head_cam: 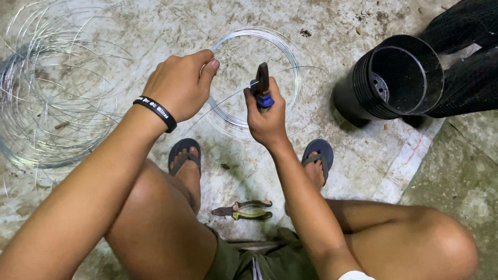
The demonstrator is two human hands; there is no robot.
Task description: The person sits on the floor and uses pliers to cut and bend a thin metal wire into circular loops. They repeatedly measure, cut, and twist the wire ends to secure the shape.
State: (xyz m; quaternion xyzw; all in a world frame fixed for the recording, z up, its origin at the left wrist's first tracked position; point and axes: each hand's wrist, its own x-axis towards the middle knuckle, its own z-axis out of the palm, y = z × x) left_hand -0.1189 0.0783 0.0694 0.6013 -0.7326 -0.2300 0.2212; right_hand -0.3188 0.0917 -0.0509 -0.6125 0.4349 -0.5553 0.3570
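Observation:
My left hand (pixel 182 83), with a black wristband on the wrist, pinches the left rim of a small coil of thin silver wire (pixel 281 53) held above the floor. My right hand (pixel 266 118) grips a pair of blue-handled pliers (pixel 261 86), jaws up, inside the coil's ring, where a wire strand crosses. My feet in blue sandals rest on the floor below the hands.
A big loose coil of silver wire (pixel 36 108) lies at the left. A stack of black plastic pots (pixel 394 80) lies on its side at right, beside black mesh (pixel 482 53). Yellow-green-handled pliers (pixel 245 210) lie between my legs on a white sheet.

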